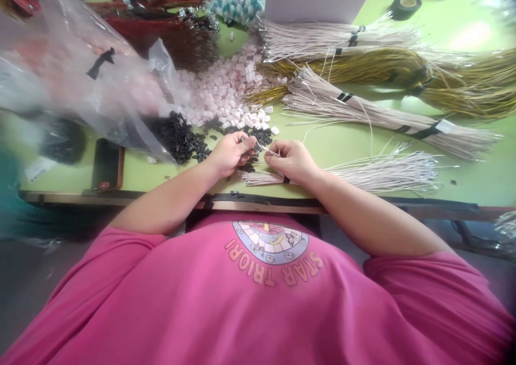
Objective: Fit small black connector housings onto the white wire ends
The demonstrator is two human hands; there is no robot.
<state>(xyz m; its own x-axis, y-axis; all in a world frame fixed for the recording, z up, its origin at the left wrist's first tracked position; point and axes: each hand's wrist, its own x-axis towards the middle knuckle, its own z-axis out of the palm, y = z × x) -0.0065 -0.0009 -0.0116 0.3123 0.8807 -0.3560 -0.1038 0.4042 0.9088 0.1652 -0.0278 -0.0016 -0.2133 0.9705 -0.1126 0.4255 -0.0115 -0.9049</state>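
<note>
My left hand (230, 152) is closed in a pinch, with a small black connector housing (242, 138) showing at its fingertips. Thin white wire (263, 147) runs across the gap between my hands. Its other side is pinched between thumb and fingers of my right hand (293, 162). Loose black connector housings (260, 135) lie on the table just behind and under my hands. A bundle of white wires (374, 171) passes beneath my right hand and wrist, its narrow end coming out toward the left hand.
A heap of pale pink connectors (226, 91) lies beyond my hands, beside a black heap (177, 139) and clear plastic bags (92, 80). Taped white wire bundles (379, 112) and yellow wires (463, 80) lie right. A phone (107, 163) sits near the table edge (161, 197).
</note>
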